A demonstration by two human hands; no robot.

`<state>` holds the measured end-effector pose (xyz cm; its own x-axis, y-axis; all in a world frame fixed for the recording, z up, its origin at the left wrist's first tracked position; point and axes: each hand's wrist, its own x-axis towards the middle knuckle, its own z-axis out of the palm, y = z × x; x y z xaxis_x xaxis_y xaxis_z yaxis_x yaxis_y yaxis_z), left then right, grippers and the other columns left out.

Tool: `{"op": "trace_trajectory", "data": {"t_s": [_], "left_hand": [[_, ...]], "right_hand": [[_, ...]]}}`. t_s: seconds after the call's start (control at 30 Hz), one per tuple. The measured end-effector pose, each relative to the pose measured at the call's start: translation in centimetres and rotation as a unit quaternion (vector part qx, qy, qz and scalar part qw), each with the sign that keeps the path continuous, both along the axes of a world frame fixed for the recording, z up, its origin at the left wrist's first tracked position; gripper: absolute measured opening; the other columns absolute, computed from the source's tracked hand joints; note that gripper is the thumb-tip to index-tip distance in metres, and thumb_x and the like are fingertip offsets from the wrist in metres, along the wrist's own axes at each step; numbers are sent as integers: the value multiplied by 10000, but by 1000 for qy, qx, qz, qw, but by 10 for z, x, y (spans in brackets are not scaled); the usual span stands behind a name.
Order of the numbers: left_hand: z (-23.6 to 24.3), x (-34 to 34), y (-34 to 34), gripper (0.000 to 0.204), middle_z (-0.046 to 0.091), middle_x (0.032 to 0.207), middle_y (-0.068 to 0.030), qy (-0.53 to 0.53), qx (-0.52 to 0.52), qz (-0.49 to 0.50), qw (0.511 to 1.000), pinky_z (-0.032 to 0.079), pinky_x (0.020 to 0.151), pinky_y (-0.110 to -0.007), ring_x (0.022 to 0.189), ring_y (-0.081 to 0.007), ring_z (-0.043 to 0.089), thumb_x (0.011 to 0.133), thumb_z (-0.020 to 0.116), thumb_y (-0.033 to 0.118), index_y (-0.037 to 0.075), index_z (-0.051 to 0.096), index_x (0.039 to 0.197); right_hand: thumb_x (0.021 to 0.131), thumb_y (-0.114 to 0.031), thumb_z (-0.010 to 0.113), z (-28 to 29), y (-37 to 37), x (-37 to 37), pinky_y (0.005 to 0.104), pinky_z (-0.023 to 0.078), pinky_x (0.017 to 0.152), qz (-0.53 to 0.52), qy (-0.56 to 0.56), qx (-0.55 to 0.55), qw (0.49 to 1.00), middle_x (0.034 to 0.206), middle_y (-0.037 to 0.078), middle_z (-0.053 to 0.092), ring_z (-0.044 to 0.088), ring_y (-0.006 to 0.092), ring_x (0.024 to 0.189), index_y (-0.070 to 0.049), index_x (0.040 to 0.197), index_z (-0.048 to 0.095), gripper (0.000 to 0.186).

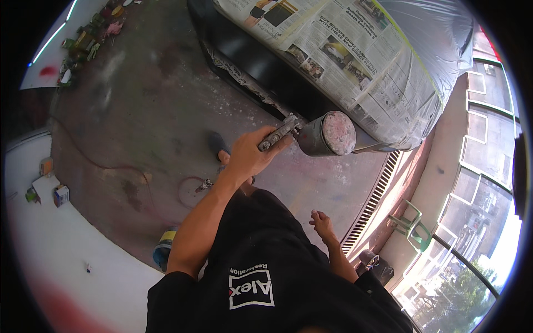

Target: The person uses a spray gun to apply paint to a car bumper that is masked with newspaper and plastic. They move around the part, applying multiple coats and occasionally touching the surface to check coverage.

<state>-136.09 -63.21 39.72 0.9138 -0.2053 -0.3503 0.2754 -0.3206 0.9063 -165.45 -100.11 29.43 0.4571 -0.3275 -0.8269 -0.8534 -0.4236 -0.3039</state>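
Note:
My left hand [252, 155] is wrapped round the handle of a spray gun [280, 132], held out in front of me. The gun's dark round paint cup [313, 139] points to the right, and its lid is spattered pinkish white. Just beyond the gun is a black car bumper [266, 66]; I cannot tell whether the nozzle touches it. Newspaper [355, 61] covers the car body above the bumper, bordered by yellowish tape. My right hand [322, 225] hangs low at my right side, fingers loosely bent and partly apart, with nothing visible in it.
Clear plastic sheeting [427, 28] drapes the car. A reddish hose [111, 166] trails over the stained floor on the left. Cans and clutter [86, 41] line the far left wall. A slotted floor drain [372, 202] and a green chair [413, 227] are on the right, by the windows.

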Motion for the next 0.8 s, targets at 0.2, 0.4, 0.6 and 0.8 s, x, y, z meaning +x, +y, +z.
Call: {"op": "trace_trajectory", "data": {"t_s": [0.2, 0.4, 0.6, 0.8], "left_hand": [[-10, 62, 59, 541, 630, 717, 11, 48, -48, 98, 993, 442, 613, -322, 685, -88, 562, 1015, 806, 567, 27, 798, 1035], [-6, 129, 137, 557, 679, 791, -7, -2, -47, 200, 979, 358, 480, -279, 530, -54, 480, 1040, 772, 582, 33, 743, 953], [5, 171, 206, 553, 689, 820, -40, 8, -48, 309, 950, 334, 434, -280, 473, -65, 458, 1051, 761, 563, 12, 728, 1026], [11, 175, 231, 520, 748, 944, -94, 9, -91, 341, 936, 357, 440, -278, 463, -81, 453, 1082, 713, 564, 48, 695, 1151]], "right_hand": [[1119, -539, 586, 8, 39, 29, 423, 596, 932, -17, -6, -1, 1000, 1187, 239, 804, 816, 291, 1015, 87, 1441, 671, 709], [1121, -545, 580, -10, 67, 25, 422, 606, 892, -26, -3, 5, 1000, 1135, 243, 810, 824, 302, 983, 99, 1406, 687, 713], [1127, -530, 605, -17, 93, 30, 340, 544, 720, -65, 17, 35, 997, 1150, 115, 770, 787, 217, 996, 64, 1411, 686, 664], [1129, -520, 597, -21, 109, 43, 405, 609, 843, -51, -28, 23, 998, 1020, 200, 798, 816, 285, 938, 106, 1358, 701, 675]]}}
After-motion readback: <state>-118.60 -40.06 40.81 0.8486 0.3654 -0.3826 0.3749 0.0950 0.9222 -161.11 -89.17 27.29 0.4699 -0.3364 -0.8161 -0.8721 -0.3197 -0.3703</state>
